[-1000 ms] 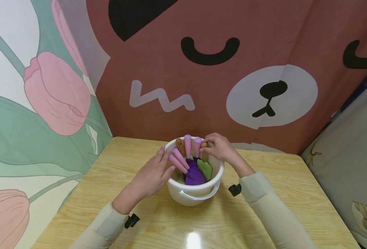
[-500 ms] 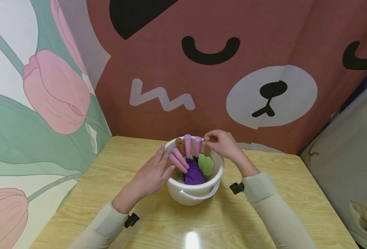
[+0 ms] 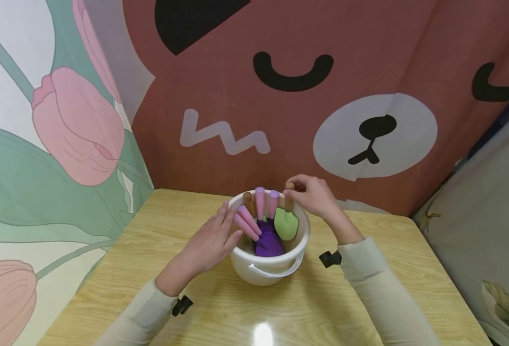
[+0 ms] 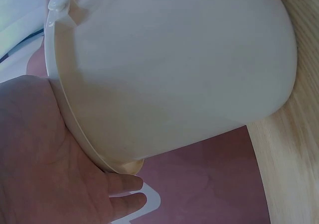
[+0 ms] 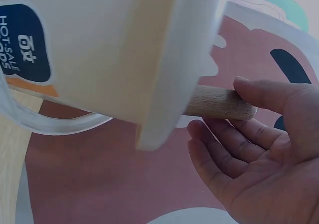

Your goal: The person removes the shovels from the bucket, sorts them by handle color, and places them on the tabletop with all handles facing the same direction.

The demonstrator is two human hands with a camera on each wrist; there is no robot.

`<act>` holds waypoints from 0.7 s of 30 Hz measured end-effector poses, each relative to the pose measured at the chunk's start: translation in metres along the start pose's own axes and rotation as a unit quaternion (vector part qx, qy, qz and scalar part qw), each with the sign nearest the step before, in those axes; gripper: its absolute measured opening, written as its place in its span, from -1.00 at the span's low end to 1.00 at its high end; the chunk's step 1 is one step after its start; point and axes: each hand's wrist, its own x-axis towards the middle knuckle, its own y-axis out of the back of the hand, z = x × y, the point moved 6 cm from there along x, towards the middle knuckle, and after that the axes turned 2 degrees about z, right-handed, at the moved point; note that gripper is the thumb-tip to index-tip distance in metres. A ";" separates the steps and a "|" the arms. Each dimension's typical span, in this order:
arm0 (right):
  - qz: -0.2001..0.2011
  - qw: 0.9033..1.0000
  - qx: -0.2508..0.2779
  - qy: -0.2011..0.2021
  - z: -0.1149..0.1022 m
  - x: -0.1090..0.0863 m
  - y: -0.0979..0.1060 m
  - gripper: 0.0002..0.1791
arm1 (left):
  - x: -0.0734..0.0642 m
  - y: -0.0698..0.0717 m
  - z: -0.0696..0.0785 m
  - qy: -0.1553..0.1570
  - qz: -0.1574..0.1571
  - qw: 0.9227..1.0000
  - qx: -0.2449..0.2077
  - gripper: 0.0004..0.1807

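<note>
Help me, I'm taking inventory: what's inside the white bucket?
Four pink handles, a brown handle, a purple piece, and a green head on the wooden handle the right hand pinches. Anything beneath them is covered.

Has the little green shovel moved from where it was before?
Yes. In the head view, the green shovel has moved up and slightly to the picture's right against the white bucket. The right hand pinches its wooden handle.

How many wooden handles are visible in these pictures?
2. One wooden handle is pinched by the right hand at the bucket, far right; the other wooden handle shows at far left, beside a pink handle. More may be hidden inside.
</note>
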 end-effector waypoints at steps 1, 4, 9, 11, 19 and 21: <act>0.000 1.000 0.002 -0.003 0.000 0.000 0.001 -0.68 | 0.000 0.000 0.000 0.000 -0.001 1.000 0.002 -0.17; 0.001 1.000 0.012 -0.013 -0.001 -0.002 0.005 -0.66 | 0.000 0.000 0.000 -0.001 -0.001 1.000 0.002 -0.16; 0.012 0.999 0.033 -0.019 -0.002 -0.003 0.013 -0.64 | -0.001 0.001 0.001 -0.001 -0.003 1.000 -0.002 -0.17; 0.017 0.999 0.041 -0.019 -0.003 -0.003 0.016 -0.64 | -0.001 0.001 0.001 -0.002 -0.001 1.000 -0.003 -0.17; 0.029 0.998 0.057 -0.019 -0.005 -0.005 0.026 -0.59 | -0.001 0.001 0.000 -0.002 0.002 1.000 -0.008 -0.17; 0.033 0.997 0.066 -0.020 -0.005 -0.005 0.027 -0.58 | -0.001 0.001 0.000 -0.002 0.003 1.000 -0.011 -0.18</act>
